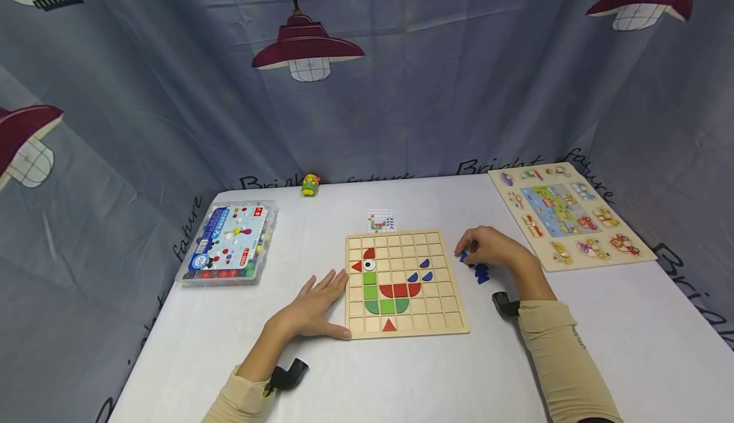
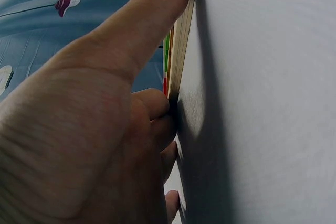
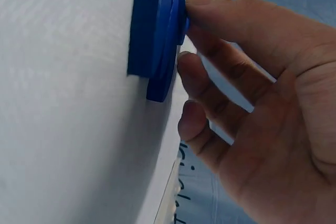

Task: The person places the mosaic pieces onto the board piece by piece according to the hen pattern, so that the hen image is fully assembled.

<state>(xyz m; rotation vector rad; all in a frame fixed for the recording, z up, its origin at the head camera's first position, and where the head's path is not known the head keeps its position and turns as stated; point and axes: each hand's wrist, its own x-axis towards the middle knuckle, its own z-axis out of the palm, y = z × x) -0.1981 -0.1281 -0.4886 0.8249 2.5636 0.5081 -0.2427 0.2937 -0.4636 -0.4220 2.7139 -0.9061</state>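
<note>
A square wooden grid board (image 1: 441, 308) lies on the table, with red, green and blue shaped pieces and an eye piece forming a bird-like figure. My left hand (image 1: 312, 305) rests flat at its left edge, fingers spread, the thumb at the lower left corner. In the left wrist view the thumb (image 2: 131, 30) lies along the board's side (image 2: 181, 51). Right of the board, my right hand (image 1: 492, 246) pinches a small blue piece (image 3: 183, 17) between thumb and forefinger. Other blue pieces (image 1: 482, 274) lie on the table beneath that hand.
Above the board lies a small pattern card (image 1: 381, 220). A clear plastic case (image 1: 229, 238) stands at the left, and a small yellow-green toy (image 1: 310, 185) at the back. A wooden picture puzzle (image 1: 564, 213) occupies the right rear.
</note>
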